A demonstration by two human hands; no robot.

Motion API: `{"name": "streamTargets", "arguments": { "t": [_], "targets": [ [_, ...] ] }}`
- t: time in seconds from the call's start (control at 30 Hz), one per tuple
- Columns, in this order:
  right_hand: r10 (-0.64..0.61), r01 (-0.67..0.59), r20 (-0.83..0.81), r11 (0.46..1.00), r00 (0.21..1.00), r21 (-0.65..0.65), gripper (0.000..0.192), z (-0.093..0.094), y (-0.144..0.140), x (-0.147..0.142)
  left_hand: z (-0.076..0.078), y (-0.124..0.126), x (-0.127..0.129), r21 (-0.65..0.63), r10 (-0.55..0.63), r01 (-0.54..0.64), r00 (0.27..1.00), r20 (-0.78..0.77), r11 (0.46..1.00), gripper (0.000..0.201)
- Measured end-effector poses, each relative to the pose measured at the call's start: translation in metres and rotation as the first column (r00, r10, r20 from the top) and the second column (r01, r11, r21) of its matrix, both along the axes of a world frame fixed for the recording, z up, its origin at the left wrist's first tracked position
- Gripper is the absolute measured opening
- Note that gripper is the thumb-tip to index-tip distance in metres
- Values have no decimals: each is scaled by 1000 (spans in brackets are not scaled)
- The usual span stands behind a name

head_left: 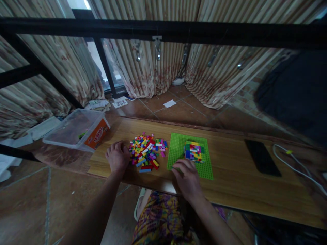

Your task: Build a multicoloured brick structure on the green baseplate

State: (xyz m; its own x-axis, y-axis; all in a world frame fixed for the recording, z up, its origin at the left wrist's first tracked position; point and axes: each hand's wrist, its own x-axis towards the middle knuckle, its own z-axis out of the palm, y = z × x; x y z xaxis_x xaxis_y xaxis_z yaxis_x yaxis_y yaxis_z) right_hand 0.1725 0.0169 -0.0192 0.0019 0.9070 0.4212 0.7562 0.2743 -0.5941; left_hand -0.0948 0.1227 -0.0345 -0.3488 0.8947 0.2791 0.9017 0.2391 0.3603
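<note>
A heap of small toy building bricks point(146, 149) in many colours lies loose on the wooden table. My left hand point(118, 157) rests at the heap's left side, fingers bent and slightly apart, with nothing seen in it. To the right of the heap is a green studded baseplate point(176, 144). On it stands a low multicoloured brick build point(194, 150), roughly square. Over the plate's near left corner is my right hand point(187, 177), just in front of the build. Its thumb and fingers are drawn together, and whatever may be between their tips is too small to make out.
At the table's left end stands a clear plastic box point(74, 129) with an orange label and a few green pieces inside. A black phone-like slab point(262, 157) and a white cable point(297, 163) lie to the right. A dark metal bar point(163, 30) crosses above, before striped curtains.
</note>
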Motion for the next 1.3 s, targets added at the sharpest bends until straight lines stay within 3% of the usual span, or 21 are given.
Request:
{"name": "streamTargets", "arguments": {
  "t": [0.2,0.33,0.77,1.0,1.3],
  "targets": [
    [-241,238,5,960,971,147,12,2,-11,74,2,1,1,-22,5,-6,1000,-10,1000,36],
    [-273,263,40,949,961,173,17,-5,-3,100,-1,1,-1,-5,4,-4,1000,-27,1000,36],
    [-241,226,49,952,969,208,13,-19,6,98,0,1,0,-18,1,-2,1000,-21,1000,36],
    [-210,192,39,944,977,268,8,-20,8,98,-1,1,-1,-8,0,-1,1000,-23,1000,36],
    [-187,167,62,956,980,242,10,-21,7,101,1,0,1,-18,4,-4,1000,-13,1000,35]
  ]
}}
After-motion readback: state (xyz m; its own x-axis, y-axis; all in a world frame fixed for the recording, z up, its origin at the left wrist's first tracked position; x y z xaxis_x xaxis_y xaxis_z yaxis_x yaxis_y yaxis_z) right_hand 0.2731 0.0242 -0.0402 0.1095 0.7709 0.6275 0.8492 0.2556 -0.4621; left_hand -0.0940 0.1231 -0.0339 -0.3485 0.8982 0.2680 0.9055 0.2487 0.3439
